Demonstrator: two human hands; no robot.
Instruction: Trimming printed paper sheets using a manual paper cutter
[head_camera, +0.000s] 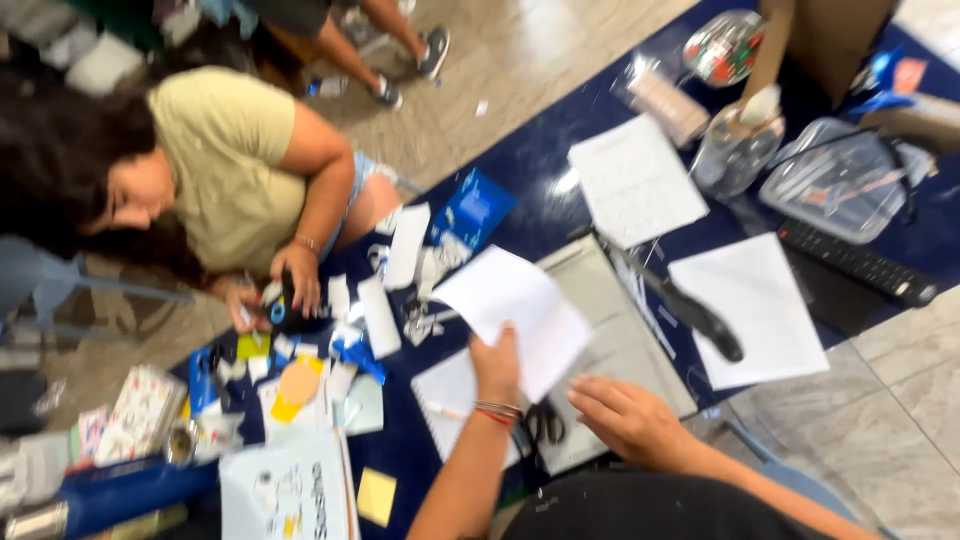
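- Dark blue tabletop (520, 215), set askew in the view and crowded with paper and craft scraps; pale tiled floor around it.
- Another person in a yellow-green top (225, 165) leans over the far left edge, their hands on small items there; not the wearer's hands.
- Grey paper trimmer (625, 345) lies flat before the wearer, its black-handled blade arm (690, 310) along the right side and seemingly lowered; frame is blurred, so I cannot be sure.
- Loose white sheets (750, 305) rest right of the trimmer and further back, whole as far as I can tell.
- Left hand (497, 365), bracelets at the wrist, is closed in a pinch on one white sheet (515, 315), holding it lifted and tilted over the trimmer's left edge.
- Right hand (625, 415) lies palm down on the trimmer's near end, fingers loosely spread, gripping nothing.
- Cut white strips (380, 315) are heaped left of the trimmer, so some cutting looks done; the held sheet appears uncut and not yet flat on the bed.
- Black-handled scissors (545, 425) lie between the two wrists, untouched.
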